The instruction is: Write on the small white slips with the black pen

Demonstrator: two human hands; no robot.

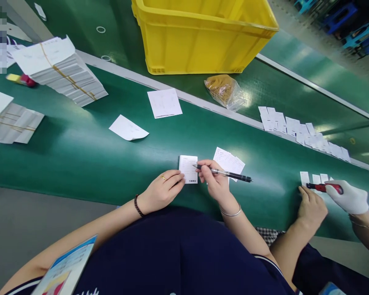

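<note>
A small stack of white printed slips (188,170) lies on the green bench in front of me. At its left edge my left hand (164,188) is closed, fingers together and holding the stack at its lower left side. My right hand (214,180) pinches a black and silver pen (233,175), its tip over the right part of the top slip. Beside and partly behind that hand, several loose printed slips (229,162) lie fanned out. The fine print on the slips is too small to read.
Banded paper stacks (70,76) stand at left, near loose sheets (164,103). A yellow crate (199,41) and a bag of rubber bands (223,91) sit beyond the metal strip. At right, a co-worker's gloved hand (350,196) holds a red tool (327,188) over slips.
</note>
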